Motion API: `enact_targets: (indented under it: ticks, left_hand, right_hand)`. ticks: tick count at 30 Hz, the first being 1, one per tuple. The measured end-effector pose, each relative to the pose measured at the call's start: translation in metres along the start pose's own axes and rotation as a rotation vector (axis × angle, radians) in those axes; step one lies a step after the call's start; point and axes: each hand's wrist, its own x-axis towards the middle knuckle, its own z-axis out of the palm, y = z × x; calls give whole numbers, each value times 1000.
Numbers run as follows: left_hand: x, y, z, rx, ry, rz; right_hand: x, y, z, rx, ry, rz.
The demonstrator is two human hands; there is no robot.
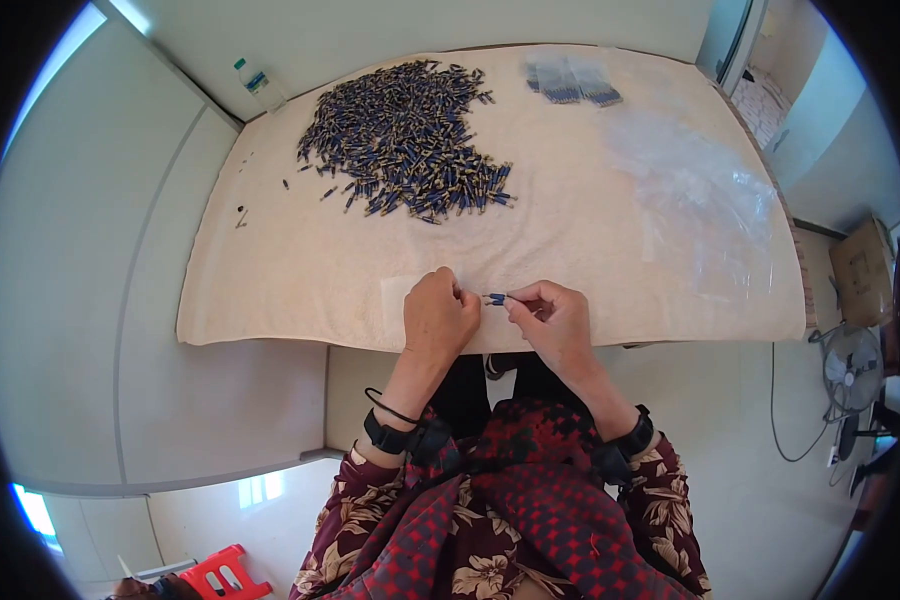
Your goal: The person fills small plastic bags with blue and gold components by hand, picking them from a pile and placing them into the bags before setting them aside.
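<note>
1. Landmark: heap of small blue-and-brass cylindrical parts (405,135), on the far half of the cream cloth-covered bench (300,270).
2. Right hand (558,322): closed in a fingertip pinch on one small blue plastic part (496,298). The part is held roughly level, well nearer the person than the heap, over the bench's near edge.
3. Left hand (440,315): fingers curled shut, tips just beside the part's free end. Cannot tell whether they hold anything; the back of the hand hides it.
4. Judgement: this looks like fine two-hand work on that single part. It is best kept low over the cloth, so a slip lands soft instead of rolling off the edge.
5. Judgement: grip the body and leave the working end exposed. Bring both sides onto one axis before pressing, and use light force only.
6. Right of the heap: flat clear plastic bag of dark blue bundled pieces (572,85), and nearer the person a crumpled clear plastic sheet (695,195).
7. Left of the heap, off the cloth: clear plastic water bottle (260,85).
</note>
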Motion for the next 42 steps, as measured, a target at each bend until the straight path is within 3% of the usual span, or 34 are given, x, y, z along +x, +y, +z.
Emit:
enact_targets:
  ticks: [6,9,22,33,42]
  left_hand:
    - [1,-5,-15,-259,-86,-72]
    - [1,-12,-15,-493,-202,-199]
    - [1,-9,-17,-574,-251,-178]
    - [-3,-27,-11,-813,-309,-293]
    - [-8,-36,-15,-761,-326,-212]
  right_hand:
    - [7,5,15,24,-12,-10]
    - [7,7,18,-7,-32,-41]
    - [7,9,23,-163,-60,-92]
    - [10,5,23,-423,-164,-156]
    - [4,5,22,-609,-197,-339]
